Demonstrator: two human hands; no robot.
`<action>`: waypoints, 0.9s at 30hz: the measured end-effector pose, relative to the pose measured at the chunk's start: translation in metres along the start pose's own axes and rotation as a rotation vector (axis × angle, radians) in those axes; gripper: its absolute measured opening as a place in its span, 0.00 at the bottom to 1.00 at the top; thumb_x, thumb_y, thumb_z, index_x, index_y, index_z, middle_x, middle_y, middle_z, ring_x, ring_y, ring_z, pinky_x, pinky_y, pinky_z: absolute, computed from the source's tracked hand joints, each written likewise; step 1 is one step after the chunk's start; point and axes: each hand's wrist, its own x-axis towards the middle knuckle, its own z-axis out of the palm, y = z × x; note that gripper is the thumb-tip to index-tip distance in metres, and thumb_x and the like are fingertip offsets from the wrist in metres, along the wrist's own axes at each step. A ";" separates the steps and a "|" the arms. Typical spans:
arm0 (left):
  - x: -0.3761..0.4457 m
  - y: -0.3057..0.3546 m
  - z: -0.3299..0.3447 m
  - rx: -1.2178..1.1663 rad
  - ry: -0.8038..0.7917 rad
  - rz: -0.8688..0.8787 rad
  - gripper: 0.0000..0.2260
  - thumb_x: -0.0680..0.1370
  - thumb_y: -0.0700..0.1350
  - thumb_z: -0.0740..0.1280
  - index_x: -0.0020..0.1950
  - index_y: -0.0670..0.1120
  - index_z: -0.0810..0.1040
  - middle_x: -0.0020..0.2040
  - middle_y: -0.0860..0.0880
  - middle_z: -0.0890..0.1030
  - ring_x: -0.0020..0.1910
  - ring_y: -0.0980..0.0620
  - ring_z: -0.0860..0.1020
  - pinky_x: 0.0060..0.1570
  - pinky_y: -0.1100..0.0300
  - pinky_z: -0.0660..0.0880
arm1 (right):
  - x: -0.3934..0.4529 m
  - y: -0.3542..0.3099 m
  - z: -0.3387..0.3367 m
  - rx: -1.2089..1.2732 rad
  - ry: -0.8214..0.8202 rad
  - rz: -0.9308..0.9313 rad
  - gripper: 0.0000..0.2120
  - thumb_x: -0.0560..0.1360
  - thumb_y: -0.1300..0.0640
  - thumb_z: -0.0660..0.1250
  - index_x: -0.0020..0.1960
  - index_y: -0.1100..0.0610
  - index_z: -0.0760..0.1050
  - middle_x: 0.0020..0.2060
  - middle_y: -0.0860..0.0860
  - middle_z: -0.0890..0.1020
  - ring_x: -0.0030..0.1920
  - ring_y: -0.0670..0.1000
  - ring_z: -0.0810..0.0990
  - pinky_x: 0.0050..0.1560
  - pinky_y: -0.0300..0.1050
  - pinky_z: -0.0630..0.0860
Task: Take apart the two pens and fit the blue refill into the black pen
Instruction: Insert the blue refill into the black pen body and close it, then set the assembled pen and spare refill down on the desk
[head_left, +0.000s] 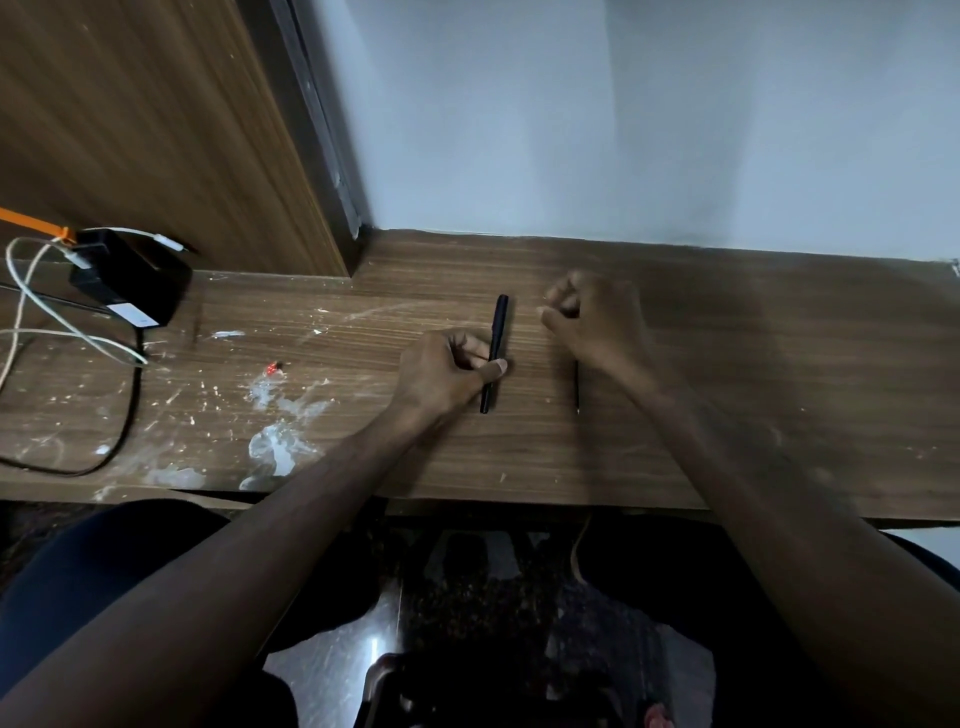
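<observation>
1. Leftmost, a black adapter (127, 283) sits at the far-left part of the desk (675, 441), with white cables (31, 312) and a black cord (124, 415) looping toward the near edge; an orange strap (31, 221) runs off the picture's left side.
2. Next come white paint smears (275, 447) and a small red bit (274, 369) on the wood (well apart from the hands).
3. Then the left hand (441, 374) rests on the desk, its thumb and fingers (475, 345) closed around the lower middle of the black pen (496, 351).
4. That pen lies nearly straight away from the person, capped end far, tip end poking out below the thumb and touching the wood.
5. Just right of it, the right hand (592, 322) hovers, blurred, curled into a loose fist; I cannot tell whether it holds anything.
6. A thin dark object (577, 387) shows by the right wrist, too hidden to name.
7. Farther right the desk is bare wood up to the wall (623, 130); the near edge runs under both forearms.
</observation>
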 end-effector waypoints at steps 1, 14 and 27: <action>0.002 -0.001 0.001 0.030 0.006 -0.013 0.10 0.73 0.52 0.81 0.47 0.48 0.87 0.39 0.55 0.87 0.36 0.67 0.83 0.39 0.79 0.73 | 0.001 0.005 -0.003 -0.084 -0.026 0.016 0.07 0.78 0.57 0.75 0.51 0.61 0.85 0.47 0.53 0.89 0.46 0.49 0.86 0.51 0.43 0.81; 0.010 -0.001 0.025 0.067 0.070 -0.052 0.12 0.68 0.51 0.85 0.41 0.47 0.85 0.31 0.58 0.82 0.30 0.68 0.79 0.34 0.78 0.72 | -0.002 0.039 0.008 -0.322 -0.246 0.259 0.16 0.73 0.52 0.79 0.34 0.55 0.75 0.35 0.52 0.82 0.45 0.57 0.86 0.40 0.43 0.75; 0.009 0.003 0.037 0.101 0.089 -0.005 0.12 0.70 0.51 0.83 0.39 0.47 0.84 0.33 0.53 0.86 0.32 0.57 0.85 0.42 0.54 0.87 | -0.009 0.028 0.030 -0.224 -0.194 0.216 0.15 0.75 0.56 0.76 0.33 0.58 0.77 0.33 0.54 0.83 0.36 0.53 0.82 0.38 0.45 0.77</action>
